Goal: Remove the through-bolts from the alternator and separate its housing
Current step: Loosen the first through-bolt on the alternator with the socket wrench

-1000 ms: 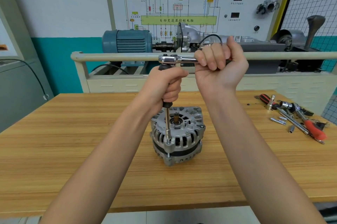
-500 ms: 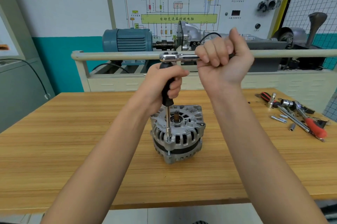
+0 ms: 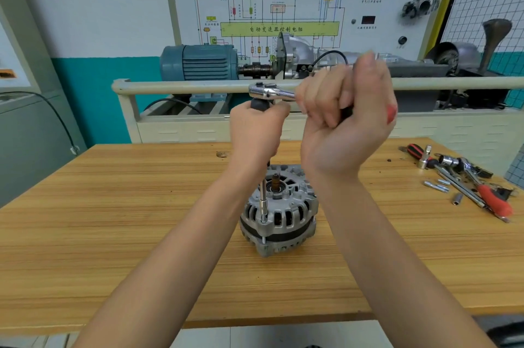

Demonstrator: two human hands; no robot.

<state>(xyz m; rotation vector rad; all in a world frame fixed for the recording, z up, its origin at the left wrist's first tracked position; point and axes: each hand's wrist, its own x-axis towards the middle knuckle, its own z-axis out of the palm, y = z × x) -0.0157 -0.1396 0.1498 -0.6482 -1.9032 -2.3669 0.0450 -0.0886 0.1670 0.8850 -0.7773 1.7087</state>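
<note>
My left hand is wrapped round the black grip of the extension bar, which drops straight down below it onto a through-bolt at the near rim of the alternator. My right hand is clenched on the handle of the ratchet, whose chrome head sits just left of my knuckles, on top of the bar.

The alternator stands on the wooden worktop directly beneath both hands, shaft end up, housing halves together. My left wrist covers part of its far rim.

Off to the right of my right forearm lies a scatter of loose tools: sockets, a long bar, red-and-black handles, small bits.

Beyond my hands a pale rail crosses the view, right behind the ratchet head. Behind it sits a blue motor coupled to a gearbox, and a wiring diagram board with a green band reading "自动变速器控制电脑". The smaller lettering is too fine to read.
</note>
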